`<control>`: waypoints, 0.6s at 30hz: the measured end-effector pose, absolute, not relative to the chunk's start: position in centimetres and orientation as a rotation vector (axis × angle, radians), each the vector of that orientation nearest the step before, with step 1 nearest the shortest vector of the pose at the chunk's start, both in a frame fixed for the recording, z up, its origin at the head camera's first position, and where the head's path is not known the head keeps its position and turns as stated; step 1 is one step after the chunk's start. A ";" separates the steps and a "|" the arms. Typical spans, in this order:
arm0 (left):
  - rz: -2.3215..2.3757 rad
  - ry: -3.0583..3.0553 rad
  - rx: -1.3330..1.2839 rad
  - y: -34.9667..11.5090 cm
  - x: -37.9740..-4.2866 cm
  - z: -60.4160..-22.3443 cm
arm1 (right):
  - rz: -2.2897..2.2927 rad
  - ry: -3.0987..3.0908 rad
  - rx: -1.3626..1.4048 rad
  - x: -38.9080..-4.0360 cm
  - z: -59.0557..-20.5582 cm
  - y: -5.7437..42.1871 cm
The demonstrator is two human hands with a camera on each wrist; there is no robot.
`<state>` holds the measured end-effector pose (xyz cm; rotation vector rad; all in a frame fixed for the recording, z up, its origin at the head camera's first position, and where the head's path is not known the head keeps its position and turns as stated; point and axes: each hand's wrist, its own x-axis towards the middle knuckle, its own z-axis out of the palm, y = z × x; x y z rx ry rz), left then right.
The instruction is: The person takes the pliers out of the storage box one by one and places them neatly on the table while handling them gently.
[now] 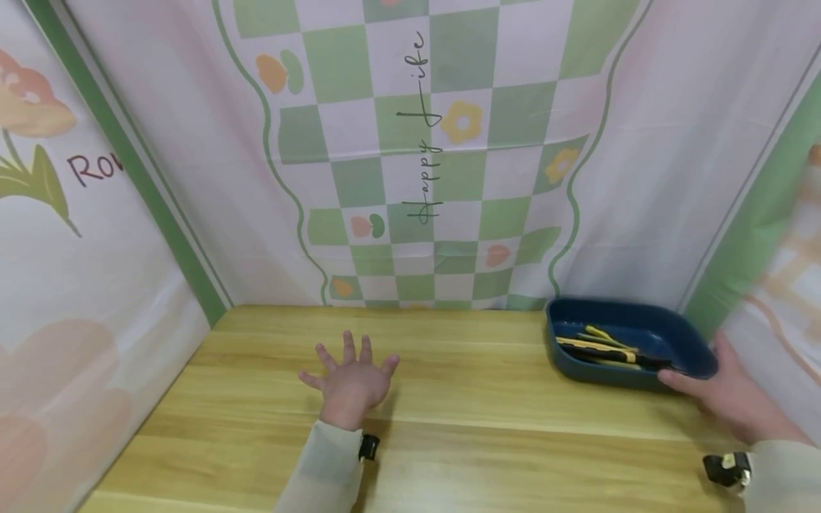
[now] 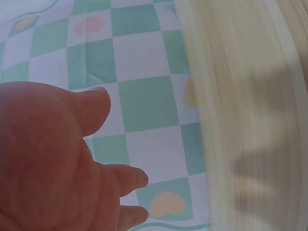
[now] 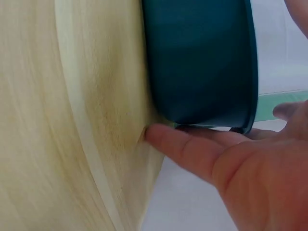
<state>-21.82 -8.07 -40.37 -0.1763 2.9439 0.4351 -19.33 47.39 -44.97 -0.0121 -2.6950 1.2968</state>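
My right hand [image 1: 737,395] is at the right end of a dark blue tray [image 1: 631,313] on the wooden table. Its thumb lies along the tray's near right corner in the head view. From the right wrist, straight fingers [image 3: 192,149] run along the end wall of the tray [image 3: 202,57], the lowest fingertip right at the tabletop. Inside the tray lie several slim yellow and black tools [image 1: 599,349]. Well to the left, my left hand [image 1: 355,385] hovers over the table, fingers spread and holding nothing; the left wrist view shows its thumb and two fingertips [image 2: 132,178].
The wooden tabletop [image 1: 462,399] meets a printed cloth [image 1: 410,178] with green checks along its back edge. More cloth hangs at the left [image 1: 83,320] and at the right, close beside the tray. A black wrist strap is on each sleeve.
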 end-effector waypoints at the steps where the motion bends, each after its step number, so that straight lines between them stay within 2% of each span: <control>1: 0.439 2.939 -0.177 -8.1 -21.8 -40.3 | 1.278 -2.713 -0.012 -19.5 -45.0 47.6; 10: 0.457 2.937 -0.187 -8.1 -21.7 -40.2 | 1.246 -2.850 0.003 -21.1 -44.7 49.3; 18: 0.461 2.930 -0.194 -8.2 -21.7 -40.3 | 1.230 -2.994 -0.025 -21.8 -43.5 49.0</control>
